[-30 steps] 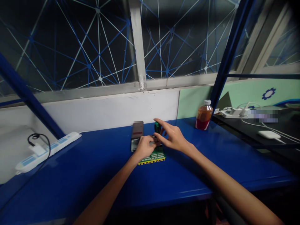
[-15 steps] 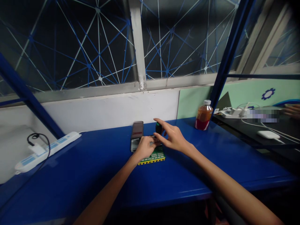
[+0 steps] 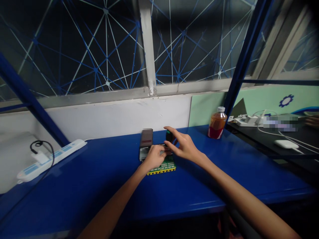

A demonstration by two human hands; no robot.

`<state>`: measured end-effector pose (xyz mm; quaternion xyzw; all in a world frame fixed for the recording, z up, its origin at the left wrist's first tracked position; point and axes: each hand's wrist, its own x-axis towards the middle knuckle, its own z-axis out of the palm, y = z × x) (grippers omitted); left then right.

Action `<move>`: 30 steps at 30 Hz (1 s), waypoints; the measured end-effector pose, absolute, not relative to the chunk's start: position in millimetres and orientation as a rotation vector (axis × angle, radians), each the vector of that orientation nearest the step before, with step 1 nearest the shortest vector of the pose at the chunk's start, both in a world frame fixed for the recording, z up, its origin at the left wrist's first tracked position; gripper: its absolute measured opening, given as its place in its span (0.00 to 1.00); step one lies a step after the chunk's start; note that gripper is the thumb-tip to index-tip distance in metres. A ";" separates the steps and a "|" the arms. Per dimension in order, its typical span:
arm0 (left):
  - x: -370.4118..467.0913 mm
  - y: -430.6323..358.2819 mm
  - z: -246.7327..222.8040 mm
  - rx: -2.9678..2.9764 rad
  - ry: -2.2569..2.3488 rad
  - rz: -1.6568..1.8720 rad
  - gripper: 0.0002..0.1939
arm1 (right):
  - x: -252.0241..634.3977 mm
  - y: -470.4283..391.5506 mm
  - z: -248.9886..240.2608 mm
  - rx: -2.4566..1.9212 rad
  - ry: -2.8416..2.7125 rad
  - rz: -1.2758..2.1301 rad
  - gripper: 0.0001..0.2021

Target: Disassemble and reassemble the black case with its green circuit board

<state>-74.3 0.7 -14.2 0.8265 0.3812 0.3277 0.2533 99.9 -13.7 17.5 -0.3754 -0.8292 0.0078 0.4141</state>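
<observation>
An upright screwdriver with a black and green handle (image 3: 169,136) stands over a green circuit board (image 3: 167,165) with a yellow strip along its near edge. My right hand (image 3: 183,144) grips the handle between thumb and fingers, the index finger reaching over its top. My left hand (image 3: 155,156) lies over the board's left and upper part. Its thumb and fingertips come together by the screwdriver's lower end, and what they pinch there is hidden. Behind my left hand, a grey case (image 3: 143,154) and a dark phone-like device (image 3: 147,137) sit on the blue table.
A white power strip (image 3: 57,159) with a plugged-in black cable lies at the left. A drink bottle (image 3: 217,122) stands at the back right. Blue frame posts (image 3: 245,59) rise beside the table. On the dark neighbouring desk are cables, a white charger (image 3: 286,144) and another person's hand (image 3: 312,120).
Both hands stay almost in place, with the screwdriver still upright over the board. The whole view has shifted very slightly.
</observation>
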 end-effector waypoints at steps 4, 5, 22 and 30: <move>-74.5 -1.0 -12.7 2.247 1.049 0.874 0.13 | 99.7 -12.3 16.7 -0.940 -2.066 0.036 0.26; -74.5 -1.4 -12.3 2.259 1.046 0.877 0.13 | 99.6 -12.4 16.9 -0.940 -2.062 0.037 0.25; -78.5 -2.0 -9.6 2.397 1.089 0.905 0.09 | 96.2 -13.3 16.7 -1.030 -2.104 -0.015 0.29; -81.0 -2.1 -5.2 2.379 1.062 0.863 0.10 | 96.0 -14.5 15.2 -1.022 -2.094 0.014 0.29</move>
